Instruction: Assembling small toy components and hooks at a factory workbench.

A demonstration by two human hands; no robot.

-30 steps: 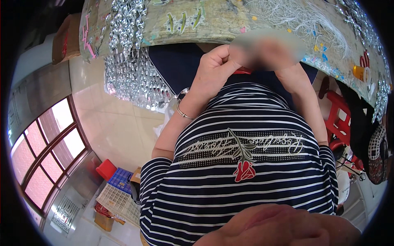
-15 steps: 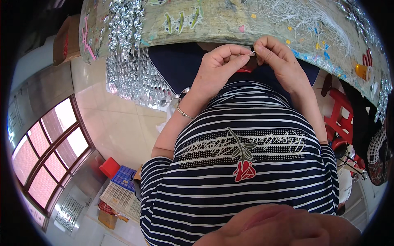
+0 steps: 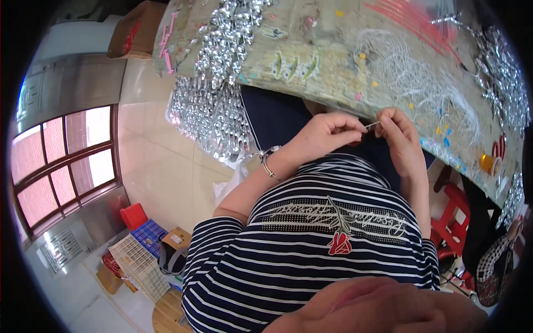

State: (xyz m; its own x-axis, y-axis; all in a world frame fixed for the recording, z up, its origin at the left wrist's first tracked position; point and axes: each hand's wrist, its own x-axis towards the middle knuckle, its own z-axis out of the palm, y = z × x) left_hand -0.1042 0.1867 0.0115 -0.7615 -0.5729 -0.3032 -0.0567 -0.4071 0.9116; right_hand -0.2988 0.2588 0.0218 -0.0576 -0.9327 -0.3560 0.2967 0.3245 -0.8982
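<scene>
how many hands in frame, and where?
2. Left hand and right hand meet below the table edge, pinching a small silver piece between them. No other hands visible.

Navy white-striped shirt [image 3: 311, 261], red rose, silver bracelet [image 3: 268, 166]

My left hand [image 3: 325, 136] and right hand [image 3: 401, 139] meet before my chest, forearms bent inward. Each grip is pinched, fingertips nearly touching.

A worn, greenish worktable [image 3: 333, 66] curves across the top of the frame — heaps of silvery trinkets [image 3: 227, 39] at upper left, white cords [image 3: 411, 77] right of centre, what may be small coloured beads [image 3: 438, 130] scattered between.
</scene>
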